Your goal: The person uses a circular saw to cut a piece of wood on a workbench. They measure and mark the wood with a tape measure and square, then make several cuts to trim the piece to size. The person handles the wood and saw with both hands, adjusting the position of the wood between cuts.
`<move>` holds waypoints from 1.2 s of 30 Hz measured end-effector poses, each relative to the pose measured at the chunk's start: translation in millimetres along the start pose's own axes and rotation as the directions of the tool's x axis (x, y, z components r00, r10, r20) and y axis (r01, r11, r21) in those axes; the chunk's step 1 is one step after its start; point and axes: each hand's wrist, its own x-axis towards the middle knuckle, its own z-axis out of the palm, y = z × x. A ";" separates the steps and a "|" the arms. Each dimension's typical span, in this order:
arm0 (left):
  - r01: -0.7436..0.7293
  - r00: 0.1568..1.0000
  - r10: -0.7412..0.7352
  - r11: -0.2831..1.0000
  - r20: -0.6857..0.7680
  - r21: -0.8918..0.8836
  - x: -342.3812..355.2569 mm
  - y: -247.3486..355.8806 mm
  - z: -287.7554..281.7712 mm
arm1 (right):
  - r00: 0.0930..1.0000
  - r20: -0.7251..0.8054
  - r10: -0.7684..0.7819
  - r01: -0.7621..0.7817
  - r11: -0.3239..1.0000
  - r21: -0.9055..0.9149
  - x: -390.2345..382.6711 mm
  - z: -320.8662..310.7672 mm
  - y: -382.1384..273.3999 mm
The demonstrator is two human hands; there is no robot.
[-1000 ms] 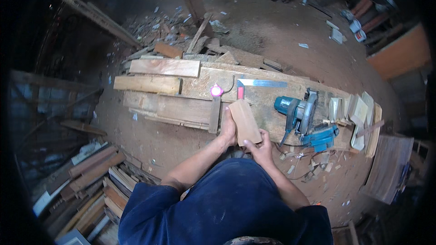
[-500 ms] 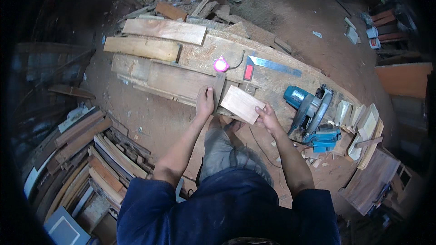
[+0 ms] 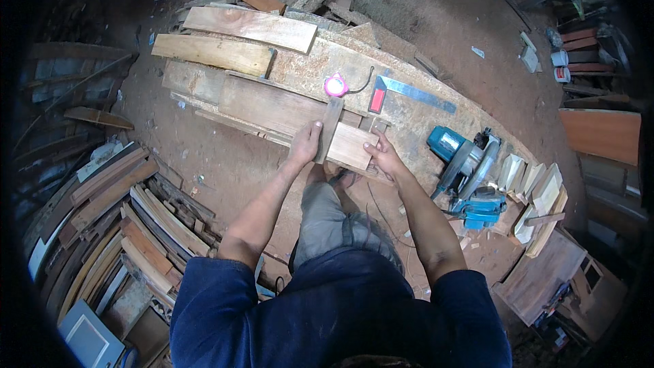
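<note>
Wkbench (image 3: 412, 126), L hand (image 3: 306, 143) at strip (image 3: 332, 123), R hand (image 3: 385, 155) w/ bd (image 3: 351, 145), tub label (image 3: 562, 75) blurry

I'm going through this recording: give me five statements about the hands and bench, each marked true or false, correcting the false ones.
1. The right hand holds a short pale board. True.
2. The circular saw lies left of the tape measure. False: the circular saw is to the right of the tape measure.
3. The left hand touches a narrow dark wooden strip. True.
4. The handle of the square is green. False: the square has red on its handle.
5. The tape measure is pink and white, at the far end of the strip. True.
</note>
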 end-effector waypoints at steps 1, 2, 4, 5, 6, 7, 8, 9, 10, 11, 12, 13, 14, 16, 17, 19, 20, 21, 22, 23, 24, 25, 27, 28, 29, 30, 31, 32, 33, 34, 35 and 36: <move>-0.018 0.999 0.016 0.999 0.033 0.047 3.8 -3.2 -5.9 | 1.000 -0.023 0.013 -0.012 1.000 0.022 1.2 2.8 0.8; -0.036 0.997 0.029 0.995 0.069 0.095 7.3 -7.7 -13.2 | 0.998 -0.042 -0.045 0.046 0.999 0.023 3.2 7.6 2.1; -0.021 0.986 -0.007 0.986 0.168 0.164 14.4 -17.9 -27.4 | 0.986 -0.083 -0.142 0.144 0.990 0.014 5.2 17.3 6.0; -0.035 0.974 0.011 0.994 0.227 0.100 18.5 -22.1 -31.2 | 0.984 -0.096 -0.149 0.153 0.988 0.031 5.2 20.6 7.9; -0.031 0.960 0.017 0.998 0.280 0.047 21.5 -26.6 -35.1 | 0.982 -0.108 -0.155 0.161 0.986 0.049 5.1 23.8 10.1; -0.024 0.944 0.026 1.000 0.330 -0.011 23.2 -31.2 -38.2 | 0.981 -0.136 -0.141 0.150 0.987 0.062 4.2 26.7 12.9; -0.029 0.950 0.047 0.998 0.309 -0.060 24.7 -34.4 -38.3 | 0.974 -0.154 -0.168 0.184 0.978 0.099 3.7 29.8 15.8; -0.038 0.946 0.056 0.997 0.321 -0.063 26.4 -37.1 -39.1 | 0.969 -0.139 -0.206 0.221 0.970 0.100 3.5 32.3 18.1; -0.040 0.936 0.059 0.997 0.348 -0.063 28.1 -39.2 -39.8 | 0.966 -0.135 -0.222 0.236 0.967 0.099 3.7 33.9 19.5; -0.037 0.927 0.058 0.997 0.371 -0.064 28.8 -40.8 -40.2 | 0.964 -0.145 -0.223 0.238 0.967 0.093 4.1 36.3 20.9; -0.070 0.925 0.081 0.997 0.371 -0.045 29.4 -41.8 -40.5 | 0.964 -0.137 -0.228 0.244 0.964 0.107 3.7 37.1 21.3; -0.073 0.926 0.087 0.996 0.366 -0.052 28.7 -42.3 -40.1 | 0.964 -0.134 -0.229 0.245 0.963 0.116 3.7 39.0 21.4; -0.080 0.934 0.094 0.995 0.346 -0.056 28.5 -42.5 -40.3 | 0.964 -0.134 -0.230 0.247 0.961 0.127 3.5 40.2 20.5; -0.095 0.942 0.107 0.994 0.318 -0.055 26.8 -42.6 -40.9 | 0.965 -0.132 -0.225 0.242 0.962 0.125 2.2 43.1 17.7; -0.101 0.943 0.111 0.994 0.313 -0.050 25.9 -42.7 -41.1 | 0.967 -0.130 -0.218 0.233 0.966 0.111 0.6 44.2 16.2; -0.100 0.945 0.109 0.994 0.308 -0.045 24.4 -43.4 -41.4 | 0.972 -0.145 -0.186 0.199 0.976 0.086 -2.7 46.2 14.1; -0.095 0.946 0.104 0.995 0.307 -0.045 23.9 -44.0 -41.4 | 0.973 -0.162 -0.162 0.176 0.982 0.076 -4.7 46.4 13.8; -0.094 0.947 0.106 0.994 0.303 -0.055 24.1 -44.8 -41.4 | 0.974 -0.178 -0.141 0.156 0.985 0.072 -4.4 47.7 14.0; -0.119 0.946 0.127 0.992 0.297 -0.044 24.1 -45.9 -41.6 | 0.972 -0.173 -0.160 0.175 0.982 0.075 -4.7 48.0 14.7; -0.117 0.944 0.128 0.992 0.303 -0.054 24.6 -46.8 -41.6 | 0.969 -0.167 -0.180 0.196 0.977 0.085 -3.3 49.2 16.0; -0.115 0.944 0.129 0.991 0.304 -0.066 24.6 -47.7 -41.5 | 0.969 -0.162 -0.188 0.206 0.974 0.100 -2.6 49.6 17.7; -0.108 0.941 0.126 0.991 0.314 -0.073 25.2 -48.6 -41.8 | 0.964 -0.166 -0.206 0.225 0.969 0.103 -1.5 49.8 19.4; -0.178 0.938 0.182 0.983 0.295 -0.040 26.4 -49.6 -42.4 | 0.960 -0.185 -0.211 0.235 0.965 0.118 0.5 50.1 22.5; -0.192 0.936 0.194 0.981 0.295 -0.035 26.8 -49.9 -42.7 | 0.956 -0.175 -0.234 0.254 0.962 0.102 1.4 50.6 23.6; -0.206 0.933 0.206 0.978 0.295 -0.030 26.7 -50.2 -42.7 | 0.954 -0.177 -0.243 0.261 0.961 0.087 1.7 51.0 24.4; -0.206 0.933 0.210 0.978 0.292 -0.046 27.0 -50.5 -42.8 | 0.952 -0.202 -0.229 0.248 0.966 0.072 2.0 51.4 24.6; -0.204 0.933 0.213 0.977 0.288 -0.062 27.0 -50.7 -43.0 | 0.949 -0.184 -0.254 0.269 0.961 0.061 1.6 51.8 24.6; -0.202 0.934 0.216 0.976 0.284 -0.077 27.0 -51.1 -43.1 | 0.948 -0.188 -0.255 0.269 0.962 0.050 1.2 52.3 24.2; -0.197 0.931 0.213 0.977 0.296 -0.083 27.2 -51.5 -43.1 | 0.949 -0.194 -0.250 0.263 0.964 0.043 0.5 52.6 23.7; -0.190 0.928 0.208 0.978 0.309 -0.088 27.9 -52.0 -43.1 | 0.952 -0.186 -0.242 0.258 0.964 0.069 -0.2 52.6 23.2; -0.176 0.927 0.194 0.981 0.320 -0.085 28.5 -52.6 -43.2 | 0.957 -0.179 -0.229 0.249 0.963 0.098 -0.7 52.7 22.8; -0.199 0.924 0.214 0.977 0.318 -0.078 29.5 -53.3 -43.0 | 0.962 -0.166 -0.219 0.242 0.961 0.133 -0.7 52.6 22.6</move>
